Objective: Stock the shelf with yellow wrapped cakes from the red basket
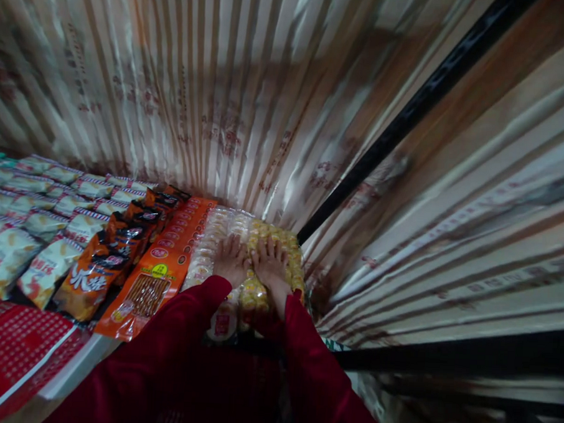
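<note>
Both hands lie side by side on rows of clear-wrapped snacks at the right end of a display. My left hand (232, 260) rests, fingers spread, on the pale round snacks (203, 258). Beside it, my right hand (272, 264) is spread flat over the yellow packs (254, 297). Left of my hands is a row of orange packets (152, 287), the front one showing brown sticks through a window. A white round pack with a red label (222, 325) sits in front of my left hand.
Orange-and-black bags (89, 281) and several rows of white snack bags (50, 267) extend to the left. A red patterned cloth (21, 356) hangs at the front left. Striped plastic sheeting (230, 109) rises behind. A black pole (392, 138) slants beside the right end.
</note>
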